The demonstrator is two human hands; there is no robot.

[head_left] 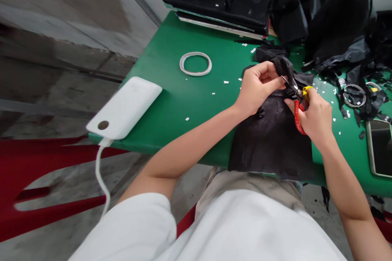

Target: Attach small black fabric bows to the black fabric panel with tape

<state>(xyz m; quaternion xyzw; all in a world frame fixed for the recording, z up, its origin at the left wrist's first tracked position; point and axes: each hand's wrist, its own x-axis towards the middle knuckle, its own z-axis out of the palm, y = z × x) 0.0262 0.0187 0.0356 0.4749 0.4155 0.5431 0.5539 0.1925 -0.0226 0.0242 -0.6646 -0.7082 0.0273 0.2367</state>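
My right hand [317,115] grips a pair of scissors [297,91] with red and yellow handles, blades pointing up and left. In the fingers of my left hand [256,87] a bunched piece of black fabric [283,67] is pinched, right beside the blade tips. Whether the blades are parted is hard to make out. Below both hands, a flat black fabric piece [271,138] lies over the table's front edge, near my lap.
The green table [171,106] carries a tape roll [196,64], a white power bank [124,108] with a cable, a phone [379,147] and white paper bits. A black fabric stack [220,0] stands at the back; black scraps [358,77] lie right.
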